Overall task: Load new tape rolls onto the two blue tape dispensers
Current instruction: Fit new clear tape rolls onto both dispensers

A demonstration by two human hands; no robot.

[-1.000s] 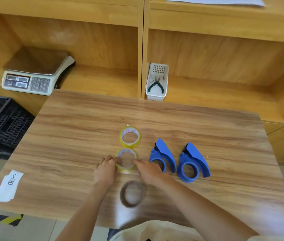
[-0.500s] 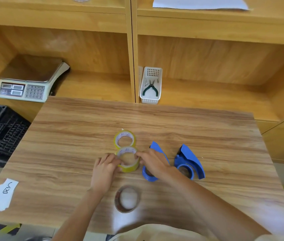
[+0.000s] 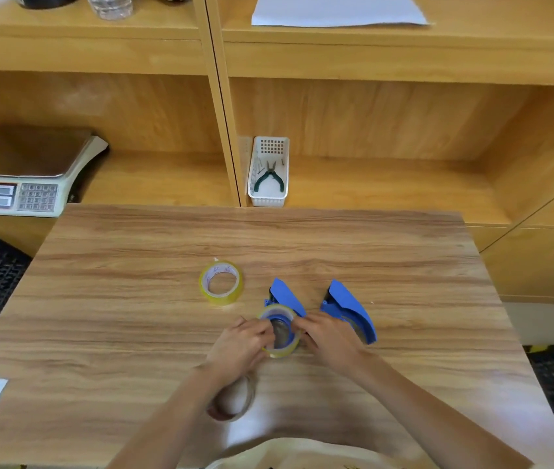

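Yellowish tape roll at table centre, pinched by left hand from nine o'clock and right hand from three, pressed over near blue dispenser hub, presumably for seating.

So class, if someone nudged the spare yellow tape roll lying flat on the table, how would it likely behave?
The yellow tape roll lies flat on its side, so it would probably slide, not roll. Its open core suggests it is light. Stood on edge, its round rim would likely roll across the smooth table.
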